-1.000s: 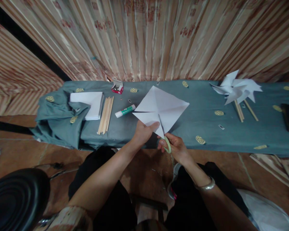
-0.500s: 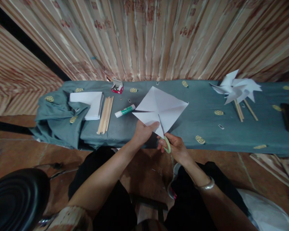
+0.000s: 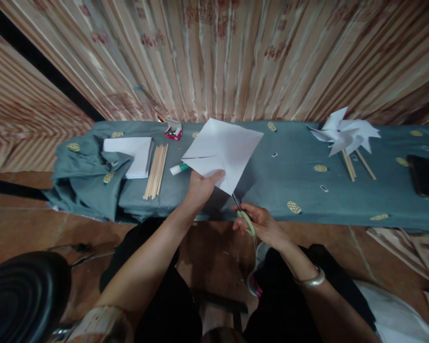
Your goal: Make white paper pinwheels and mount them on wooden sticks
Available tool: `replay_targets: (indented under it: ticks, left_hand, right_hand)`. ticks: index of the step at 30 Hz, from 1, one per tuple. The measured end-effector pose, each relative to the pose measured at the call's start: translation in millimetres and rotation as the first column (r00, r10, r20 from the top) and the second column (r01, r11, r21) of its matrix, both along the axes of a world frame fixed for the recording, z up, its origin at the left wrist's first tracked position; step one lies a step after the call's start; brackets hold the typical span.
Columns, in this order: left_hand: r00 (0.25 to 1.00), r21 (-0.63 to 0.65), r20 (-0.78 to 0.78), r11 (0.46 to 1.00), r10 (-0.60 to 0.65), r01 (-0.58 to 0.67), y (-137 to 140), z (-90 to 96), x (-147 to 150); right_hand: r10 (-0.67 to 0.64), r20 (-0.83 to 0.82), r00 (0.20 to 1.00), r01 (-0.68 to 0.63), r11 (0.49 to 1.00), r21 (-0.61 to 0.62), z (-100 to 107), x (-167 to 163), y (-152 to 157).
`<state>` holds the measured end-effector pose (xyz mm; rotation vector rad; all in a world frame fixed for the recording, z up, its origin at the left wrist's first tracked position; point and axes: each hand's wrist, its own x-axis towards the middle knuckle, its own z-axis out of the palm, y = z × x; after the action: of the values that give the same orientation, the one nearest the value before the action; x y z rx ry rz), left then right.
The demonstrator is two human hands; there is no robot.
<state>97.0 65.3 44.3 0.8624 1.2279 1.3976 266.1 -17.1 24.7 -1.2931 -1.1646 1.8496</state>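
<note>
A square sheet of white paper (image 3: pixel 232 143) is pinched by my left hand (image 3: pixel 202 186), thumb on top near the lower corner. Slits run in from its left and lower corners. My right hand (image 3: pixel 259 221) grips green-handled scissors (image 3: pixel 249 223), whose dark blades point up just below the paper's lower corner. Partly under the sheet, a glue stick (image 3: pixel 178 168) with a green label lies on the cloth. Left of it are a bundle of wooden sticks (image 3: pixel 156 171) and a stack of folded white paper (image 3: pixel 141 157).
A small red box (image 3: pixel 173 130) stands open at the table's back. White paper pinwheels (image 3: pixel 345 131) on sticks lie to the right, with a dark phone (image 3: pixel 426 176) beyond. A grey-green cloth (image 3: pixel 289 186) covers the narrow table. A black round stool (image 3: pixel 25 295) is at lower left.
The scissors have come out of the slit at the lower corner. My left hand has shifted the paper left and up, and it now covers part of the glue stick.
</note>
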Motion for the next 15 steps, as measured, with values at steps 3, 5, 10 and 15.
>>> replay_targets:
  ticks: [3,5,10,15]
  left_hand:
    - [1.000,0.020,-0.025,1.000,0.003,-0.002,1.5,1.7,-6.8]
    - [0.998,0.015,-0.061,1.000,-0.007,0.007,1.0,1.9,-10.1]
    - [0.979,-0.029,-0.144,0.989,-0.146,0.143,-3.8,0.4,-13.1]
    - [0.892,-0.122,-0.160,0.906,-0.422,0.406,-11.2,2.5,-10.3]
  right_hand:
    - [-0.021,0.025,0.999,0.020,0.999,0.040,1.6,12.5,0.8]
    - [-0.092,0.035,0.995,0.088,0.991,0.098,2.9,21.6,3.5]
    - [-0.429,-0.065,0.901,0.433,0.879,0.200,6.5,43.6,20.4]
    - [-0.512,-0.214,0.832,0.544,0.829,0.129,9.7,56.7,39.1]
